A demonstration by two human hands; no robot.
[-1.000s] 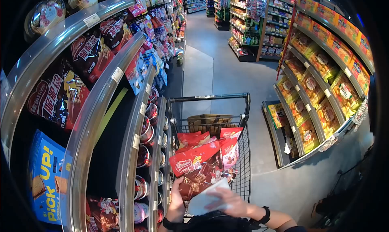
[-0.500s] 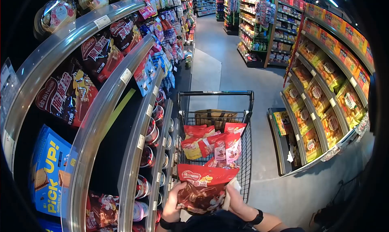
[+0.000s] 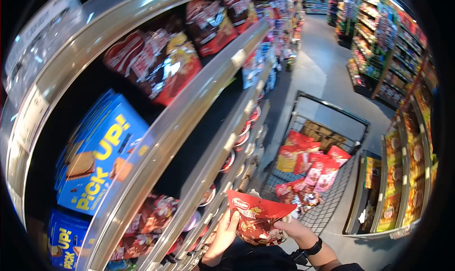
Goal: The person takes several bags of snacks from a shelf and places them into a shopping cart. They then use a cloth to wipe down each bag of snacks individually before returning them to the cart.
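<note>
Both hands hold a red and brown snack bag [image 3: 259, 220] in front of my body, its red top edge tilted down toward the right. My left hand [image 3: 224, 234] grips the bag's left side, thumb on the front. On the opposite side, my right hand [image 3: 295, 228] is closed around the edge, below a dark wristband. Just beyond the bag stands a black wire shopping cart [image 3: 333, 106]. Inside it lie several red snack bags [image 3: 324, 174], a yellow and red bag [image 3: 286, 158] and a brown cardboard piece [image 3: 322, 134].
A shelf rack with a curved-looking metal edge [image 3: 189, 105] fills the left side. On it are blue PiCK UP! packs [image 3: 102, 152] and large brown and red snack bags [image 3: 159, 62]. To the right, another rack carries yellow packs [image 3: 391, 181]. A grey aisle floor [image 3: 317, 58] runs ahead.
My view has turned left toward the shelf and tilted, so the cart appears farther right and slanted. The snack bag remains in both hands.
</note>
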